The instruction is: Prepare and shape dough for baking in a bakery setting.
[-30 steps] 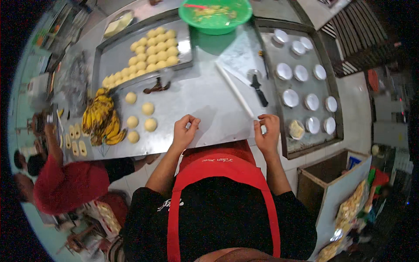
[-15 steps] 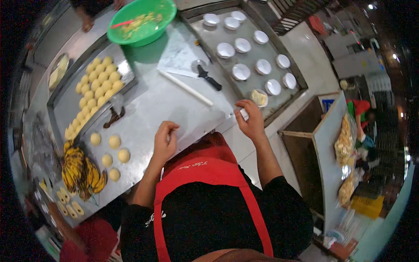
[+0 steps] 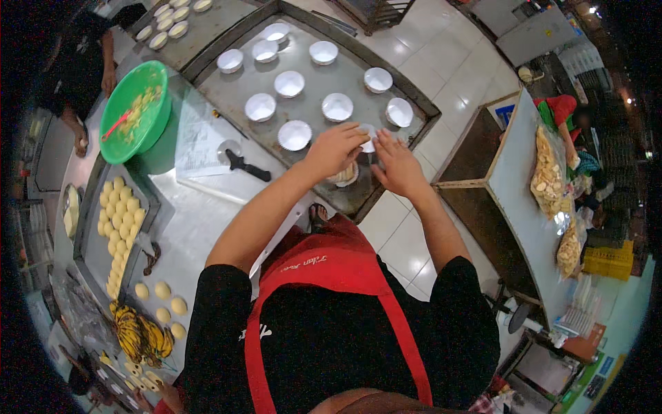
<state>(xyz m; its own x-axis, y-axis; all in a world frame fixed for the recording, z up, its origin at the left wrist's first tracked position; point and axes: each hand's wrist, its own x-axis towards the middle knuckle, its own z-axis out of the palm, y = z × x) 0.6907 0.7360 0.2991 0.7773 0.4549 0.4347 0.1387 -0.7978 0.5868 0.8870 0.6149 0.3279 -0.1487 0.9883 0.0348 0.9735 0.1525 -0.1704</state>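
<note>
Left fingers (image 3: 354,140), right fingers (image 3: 387,144), white cup (image 3: 369,143) between, metal tray (image 3: 352,77) below

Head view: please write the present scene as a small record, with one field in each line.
Left hand: fingers at a white cup, grip unclear
Right hand: fingers at the same cup, grip unclear
Metal tray: partly under the hands, bears more white cups
Green bowl: holds yellowish food and a red utensil
Dough balls: many in another tray, five loose on the table
Bananas: near the loose balls
</note>
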